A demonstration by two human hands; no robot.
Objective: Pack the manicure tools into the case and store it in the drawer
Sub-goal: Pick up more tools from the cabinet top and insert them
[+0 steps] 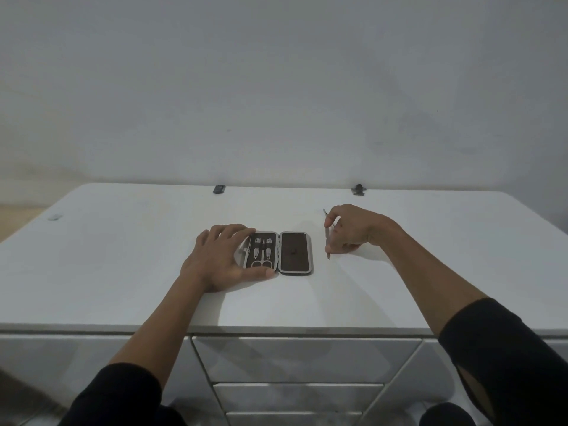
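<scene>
While the case (pixel 279 253) lies opened flat near the middle of the white dresser top (pixel 123 265), your left hand (pixel 221 256) rests on its 9 o'clock side, fingers spread and straight along the far left edge, thumb laid against the near edge. The left half of the case holds scissors (pixel 261 262) and two clippers (pixel 262 245) seated in their slots; the right half shows a dark lining. At 3 o'clock from the case, just beside it but apart, your right hand (pixel 350 230) pinches a slim metal tool (pixel 326 238) between thumb and fingertips, the tool standing nearly upright with its lower tip at the surface. Two small dark fittings (pixel 219 189) sit at the 12 o'clock edge. Drawer fronts (pixel 304 358) show below the top, shut.
</scene>
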